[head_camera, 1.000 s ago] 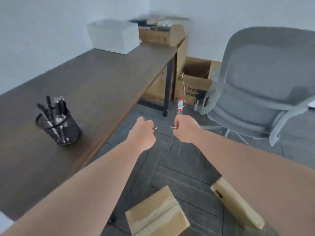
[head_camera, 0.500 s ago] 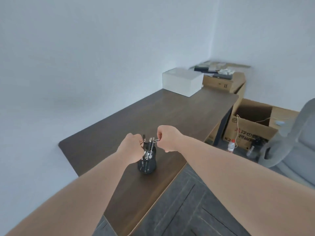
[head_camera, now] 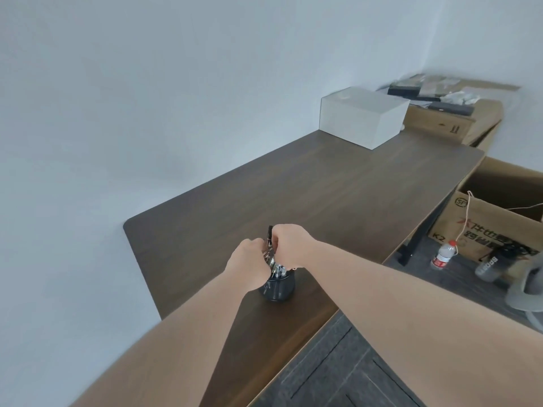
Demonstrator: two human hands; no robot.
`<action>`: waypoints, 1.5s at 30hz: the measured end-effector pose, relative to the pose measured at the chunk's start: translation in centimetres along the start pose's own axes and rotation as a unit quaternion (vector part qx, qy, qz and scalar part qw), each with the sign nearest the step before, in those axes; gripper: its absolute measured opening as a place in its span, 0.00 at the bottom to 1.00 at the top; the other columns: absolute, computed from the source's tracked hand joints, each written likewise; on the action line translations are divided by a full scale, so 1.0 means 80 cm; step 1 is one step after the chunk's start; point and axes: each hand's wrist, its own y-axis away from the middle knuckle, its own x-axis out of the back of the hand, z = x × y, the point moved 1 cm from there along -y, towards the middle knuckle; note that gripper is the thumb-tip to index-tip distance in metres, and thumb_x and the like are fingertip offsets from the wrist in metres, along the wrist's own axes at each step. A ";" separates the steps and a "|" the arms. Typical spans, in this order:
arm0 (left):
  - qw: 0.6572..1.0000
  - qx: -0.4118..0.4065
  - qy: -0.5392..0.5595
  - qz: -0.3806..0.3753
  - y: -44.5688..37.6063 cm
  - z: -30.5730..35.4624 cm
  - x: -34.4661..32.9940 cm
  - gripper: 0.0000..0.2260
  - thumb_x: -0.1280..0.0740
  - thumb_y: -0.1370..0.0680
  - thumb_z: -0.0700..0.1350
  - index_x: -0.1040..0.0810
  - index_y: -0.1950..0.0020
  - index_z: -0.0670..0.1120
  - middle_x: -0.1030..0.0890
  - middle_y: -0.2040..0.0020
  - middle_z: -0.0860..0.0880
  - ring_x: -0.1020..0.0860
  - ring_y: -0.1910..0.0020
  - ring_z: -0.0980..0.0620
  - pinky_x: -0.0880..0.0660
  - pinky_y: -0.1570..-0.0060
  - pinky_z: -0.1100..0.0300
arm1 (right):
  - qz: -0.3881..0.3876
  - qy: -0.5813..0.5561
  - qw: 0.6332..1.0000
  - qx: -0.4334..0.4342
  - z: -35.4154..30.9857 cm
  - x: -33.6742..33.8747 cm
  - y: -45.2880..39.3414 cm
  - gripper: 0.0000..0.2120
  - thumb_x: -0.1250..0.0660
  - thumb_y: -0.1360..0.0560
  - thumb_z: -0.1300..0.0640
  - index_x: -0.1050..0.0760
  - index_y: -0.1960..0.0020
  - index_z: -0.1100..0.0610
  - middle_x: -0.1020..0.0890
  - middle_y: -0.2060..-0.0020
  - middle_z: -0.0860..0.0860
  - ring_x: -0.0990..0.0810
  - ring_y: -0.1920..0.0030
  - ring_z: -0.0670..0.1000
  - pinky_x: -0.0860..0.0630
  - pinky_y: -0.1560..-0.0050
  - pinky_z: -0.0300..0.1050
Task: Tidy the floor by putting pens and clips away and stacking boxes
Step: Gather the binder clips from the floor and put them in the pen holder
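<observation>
Head view, near to far: both forearms reach over the dark desk [head_camera: 338,195] edge to a black mesh pen holder [head_camera: 277,286] standing near that edge. Left hand [head_camera: 249,267] and right hand [head_camera: 289,245] are curled directly above its mouth, with pens and small metal clips [head_camera: 269,255] between them; exactly what each hand grips cannot be told. Risk: clips released off-centre may bounce off the rim onto the floor; a knock from either wrist could tip the light holder off the desk. Farther back sit a white box [head_camera: 363,117] and an open cardboard box [head_camera: 499,218] on the floor.
</observation>
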 end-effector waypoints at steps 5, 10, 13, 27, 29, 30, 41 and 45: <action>1.000 0.014 0.010 0.006 -0.006 -0.002 -0.007 0.13 0.39 0.25 0.38 0.26 0.41 0.43 0.26 0.43 0.44 0.24 0.45 0.42 0.29 0.54 0.55 | 0.030 -0.011 0.999 -0.001 -0.006 -0.016 -0.007 0.08 0.39 0.28 0.67 0.36 0.60 0.57 0.23 0.49 0.59 0.27 0.55 0.58 0.34 0.60 0.45; 1.000 -0.002 0.016 0.002 -0.006 0.005 -0.011 0.12 0.38 0.27 0.39 0.27 0.44 0.43 0.23 0.44 0.44 0.25 0.49 0.43 0.32 0.57 0.57 | 0.051 -0.019 0.998 -0.026 -0.003 -0.018 -0.002 0.10 0.38 0.27 0.66 0.39 0.63 0.58 0.22 0.47 0.60 0.30 0.57 0.57 0.34 0.60 0.46; 1.000 0.004 0.017 0.006 -0.004 0.002 -0.011 0.13 0.35 0.27 0.40 0.27 0.43 0.44 0.23 0.43 0.45 0.26 0.50 0.45 0.30 0.56 0.57 | 0.042 -0.038 0.998 -0.017 0.000 -0.016 0.004 0.07 0.37 0.27 0.66 0.30 0.50 0.61 0.23 0.45 0.60 0.29 0.55 0.58 0.35 0.59 0.46; 0.999 -0.019 0.002 0.051 0.024 -0.007 0.008 0.19 0.39 0.26 0.35 0.26 0.35 0.44 0.24 0.38 0.44 0.26 0.39 0.43 0.29 0.45 0.56 | 0.071 -0.028 0.997 -0.014 0.000 -0.008 0.049 0.18 0.33 0.27 0.65 0.29 0.38 0.64 0.24 0.43 0.61 0.24 0.43 0.62 0.26 0.48 0.51; 0.998 -0.027 -0.004 0.049 0.031 -0.006 0.008 0.18 0.39 0.26 0.36 0.26 0.36 0.43 0.24 0.38 0.44 0.26 0.39 0.43 0.29 0.46 0.57 | 0.079 -0.020 0.996 -0.023 0.001 -0.006 0.060 0.16 0.35 0.27 0.66 0.28 0.39 0.63 0.24 0.43 0.60 0.24 0.44 0.62 0.26 0.50 0.50; 0.998 -0.032 -0.006 0.047 0.037 -0.004 0.007 0.18 0.39 0.25 0.36 0.26 0.36 0.43 0.24 0.38 0.44 0.26 0.39 0.42 0.29 0.47 0.57 | 0.081 -0.017 0.996 -0.028 0.003 -0.006 0.067 0.15 0.36 0.27 0.65 0.28 0.40 0.62 0.24 0.44 0.59 0.23 0.45 0.62 0.26 0.50 0.50; 0.995 -0.100 -0.017 -0.023 0.123 0.024 -0.040 0.15 0.39 0.22 0.42 0.27 0.36 0.45 0.25 0.37 0.45 0.27 0.38 0.43 0.29 0.42 0.57 | 0.086 -0.003 0.987 -0.137 0.053 -0.040 0.196 0.15 0.38 0.23 0.60 0.30 0.37 0.56 0.25 0.41 0.56 0.23 0.46 0.58 0.23 0.47 0.51; 0.992 -0.109 -0.025 -0.062 0.158 0.024 -0.091 0.16 0.39 0.22 0.42 0.29 0.34 0.45 0.26 0.35 0.45 0.27 0.37 0.43 0.29 0.41 0.54 | 0.056 0.001 0.984 -0.166 0.085 -0.082 0.240 0.16 0.38 0.22 0.59 0.31 0.35 0.56 0.25 0.40 0.56 0.24 0.45 0.57 0.24 0.48 0.51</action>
